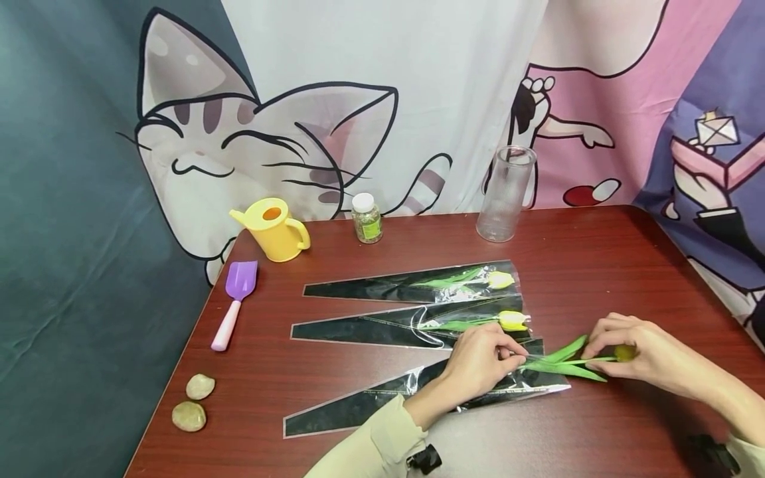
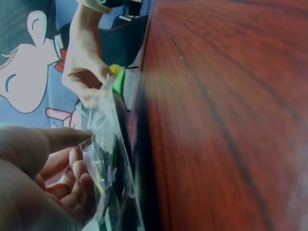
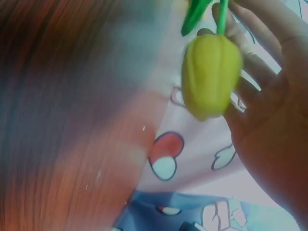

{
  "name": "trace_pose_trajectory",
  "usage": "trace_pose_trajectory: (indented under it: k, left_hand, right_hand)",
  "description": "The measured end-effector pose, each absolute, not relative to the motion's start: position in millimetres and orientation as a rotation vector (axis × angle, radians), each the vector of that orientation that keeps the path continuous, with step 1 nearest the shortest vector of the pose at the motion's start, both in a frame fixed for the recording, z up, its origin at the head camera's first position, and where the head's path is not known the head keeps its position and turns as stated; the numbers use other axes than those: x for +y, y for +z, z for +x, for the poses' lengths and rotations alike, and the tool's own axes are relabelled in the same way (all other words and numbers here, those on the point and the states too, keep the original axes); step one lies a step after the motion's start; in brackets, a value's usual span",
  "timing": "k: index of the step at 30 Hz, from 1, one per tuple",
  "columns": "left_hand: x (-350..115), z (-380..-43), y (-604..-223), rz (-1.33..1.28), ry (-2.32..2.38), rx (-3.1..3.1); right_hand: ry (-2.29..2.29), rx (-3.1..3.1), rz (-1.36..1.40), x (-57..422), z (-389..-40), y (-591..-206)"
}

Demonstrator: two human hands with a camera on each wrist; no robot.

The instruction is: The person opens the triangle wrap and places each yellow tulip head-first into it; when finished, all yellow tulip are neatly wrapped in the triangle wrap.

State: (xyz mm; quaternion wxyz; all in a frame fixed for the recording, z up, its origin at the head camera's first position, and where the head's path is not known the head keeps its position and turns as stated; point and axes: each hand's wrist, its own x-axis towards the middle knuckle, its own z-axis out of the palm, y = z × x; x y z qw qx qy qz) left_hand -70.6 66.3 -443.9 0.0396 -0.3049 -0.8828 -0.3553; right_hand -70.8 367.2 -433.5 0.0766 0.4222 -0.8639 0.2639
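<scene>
My right hand (image 1: 651,348) pinches the stem of a yellow artificial tulip (image 3: 211,77) just below its bloom. The tulip's green leaves (image 1: 564,368) point left into the mouth of the nearest black-and-clear flower sleeve (image 1: 340,415). At that mouth my left hand (image 1: 475,358) pinches the clear film between thumb and fingers; in the left wrist view the sleeve film (image 2: 108,139) stands up off the table. Behind it lie a middle sleeve (image 1: 346,330) and a far sleeve (image 1: 352,289), each with a yellow tulip inside.
A ribbed clear vase (image 1: 499,206), a white-capped jar (image 1: 366,219) and a yellow watering can (image 1: 275,232) stand along the back of the red-brown table (image 1: 597,272). On the left lie a purple toy shovel (image 1: 239,285) and two stones (image 1: 188,416).
</scene>
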Motion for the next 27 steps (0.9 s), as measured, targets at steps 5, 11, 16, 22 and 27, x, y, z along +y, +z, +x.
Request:
trace_pose_trajectory:
  k: [5, 11, 16, 22, 27]
  left_hand:
    - [66, -71, -443, -0.941, -1.128, -2.674]
    - [67, -70, -444, -0.957, -1.147, -2.645]
    - [67, -70, -446, -0.959, -1.154, -2.640]
    - [67, -71, -446, -0.971, -1.151, -2.626]
    - [67, -71, -446, -0.974, -1.150, -2.628]
  right_hand:
    - [0.920, -2.641, 1.221, 350, -67, -430]
    - [0.997, -2.626, 1.248, 328, -69, -438]
    - [1.090, -2.553, 1.330, 315, -73, -446]
    - [1.094, -2.591, 1.330, 310, -74, -446]
    - [1.016, -2.672, 1.280, 310, -74, -441]
